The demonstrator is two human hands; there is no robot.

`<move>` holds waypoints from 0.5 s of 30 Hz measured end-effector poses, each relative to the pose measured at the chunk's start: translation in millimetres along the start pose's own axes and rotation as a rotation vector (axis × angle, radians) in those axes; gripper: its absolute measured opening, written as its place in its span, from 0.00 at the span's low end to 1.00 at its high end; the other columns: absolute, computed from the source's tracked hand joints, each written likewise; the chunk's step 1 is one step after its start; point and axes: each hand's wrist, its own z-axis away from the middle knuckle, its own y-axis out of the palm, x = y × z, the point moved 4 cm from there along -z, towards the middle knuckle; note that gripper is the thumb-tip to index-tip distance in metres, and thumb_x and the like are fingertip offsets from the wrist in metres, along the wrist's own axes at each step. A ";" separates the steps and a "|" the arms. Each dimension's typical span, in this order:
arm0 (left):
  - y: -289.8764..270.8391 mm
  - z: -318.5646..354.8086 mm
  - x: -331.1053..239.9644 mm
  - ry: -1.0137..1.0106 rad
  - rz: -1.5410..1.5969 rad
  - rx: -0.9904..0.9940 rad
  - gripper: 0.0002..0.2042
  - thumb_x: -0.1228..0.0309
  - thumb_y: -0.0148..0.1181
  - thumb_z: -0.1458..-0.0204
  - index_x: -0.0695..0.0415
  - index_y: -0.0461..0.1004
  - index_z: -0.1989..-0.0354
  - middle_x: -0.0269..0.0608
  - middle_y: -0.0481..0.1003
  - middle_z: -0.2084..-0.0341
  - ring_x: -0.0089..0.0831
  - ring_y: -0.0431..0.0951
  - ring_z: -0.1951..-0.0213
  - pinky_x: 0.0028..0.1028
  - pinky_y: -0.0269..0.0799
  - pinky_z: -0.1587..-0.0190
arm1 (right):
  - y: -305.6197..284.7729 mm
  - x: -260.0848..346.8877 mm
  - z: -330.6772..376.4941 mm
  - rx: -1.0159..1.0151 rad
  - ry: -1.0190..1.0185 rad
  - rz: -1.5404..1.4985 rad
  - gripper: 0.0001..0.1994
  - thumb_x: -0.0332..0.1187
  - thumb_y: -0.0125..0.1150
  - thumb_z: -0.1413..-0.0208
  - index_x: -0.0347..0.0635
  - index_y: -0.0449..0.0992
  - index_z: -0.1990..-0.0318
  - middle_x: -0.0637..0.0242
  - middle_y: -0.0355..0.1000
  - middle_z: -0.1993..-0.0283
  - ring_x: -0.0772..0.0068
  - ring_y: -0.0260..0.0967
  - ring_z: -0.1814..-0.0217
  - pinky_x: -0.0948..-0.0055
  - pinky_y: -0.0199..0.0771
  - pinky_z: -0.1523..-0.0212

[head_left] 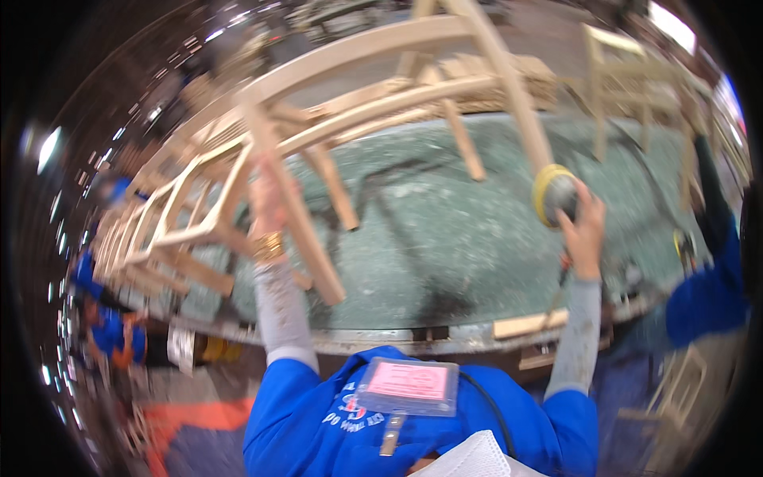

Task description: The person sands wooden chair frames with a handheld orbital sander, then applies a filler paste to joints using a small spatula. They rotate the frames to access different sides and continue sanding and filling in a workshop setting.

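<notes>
A pale wooden chair frame (pixel 381 106) stands on the green work table (pixel 445 254) in front of me. My left hand (pixel 269 199), blurred, is closed around the frame's left leg; a gold bracelet circles that wrist. In my right hand (pixel 586 230) is a round power sander (pixel 555 195) with a yellow rim and a dark body. Its pad lies against the lower end of the frame's right leg, and my fingers wrap the body from the right. A cord seems to hang below the sander.
More chair frames (pixel 183 207) stand in a row along the left. Another frame (pixel 632 79) is at the far right, beside a co-worker's blue sleeve (pixel 711 298). Wooden strips (pixel 531 323) lie at the table's near edge. Stacked wooden pieces (pixel 528 83) sit behind the frame.
</notes>
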 end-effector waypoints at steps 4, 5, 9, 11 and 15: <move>-0.1 -7.4 2.3 -0.099 0.018 -0.032 0.30 0.38 0.39 0.45 0.56 0.64 0.56 0.41 0.69 0.83 0.32 0.72 0.82 0.31 0.73 0.78 | -10.0 -29.7 58.9 0.064 0.174 -0.006 0.33 0.22 0.62 0.59 0.51 0.64 0.40 0.55 0.64 0.45 0.52 0.59 0.42 0.61 0.60 0.42; -2.5 -6.9 5.2 -0.133 0.051 -0.023 0.30 0.39 0.35 0.43 0.57 0.64 0.56 0.43 0.70 0.82 0.33 0.72 0.81 0.31 0.73 0.77 | -14.8 -25.2 68.4 0.105 0.143 0.015 0.34 0.21 0.61 0.60 0.52 0.64 0.40 0.53 0.63 0.47 0.50 0.60 0.43 0.61 0.59 0.42; 8.9 -8.3 -1.4 -0.187 0.196 -0.005 0.28 0.45 0.30 0.39 0.60 0.66 0.57 0.45 0.71 0.82 0.34 0.73 0.81 0.34 0.74 0.76 | -18.3 -21.7 104.3 0.123 0.211 0.034 0.36 0.20 0.63 0.64 0.52 0.65 0.41 0.53 0.62 0.50 0.50 0.62 0.46 0.61 0.60 0.44; 6.8 -12.4 -0.4 -0.185 0.242 0.030 0.26 0.48 0.27 0.38 0.60 0.65 0.58 0.47 0.71 0.80 0.38 0.73 0.80 0.36 0.74 0.74 | -3.8 -4.9 110.9 0.157 0.169 -0.039 0.36 0.21 0.63 0.65 0.51 0.65 0.41 0.54 0.63 0.51 0.51 0.62 0.47 0.61 0.60 0.44; 3.3 -20.9 6.4 -0.241 0.386 0.174 0.29 0.45 0.29 0.40 0.61 0.68 0.65 0.48 0.72 0.79 0.39 0.73 0.79 0.38 0.74 0.71 | 41.0 63.6 125.4 0.302 0.062 -0.210 0.36 0.21 0.63 0.66 0.49 0.65 0.41 0.56 0.63 0.52 0.54 0.63 0.49 0.63 0.61 0.44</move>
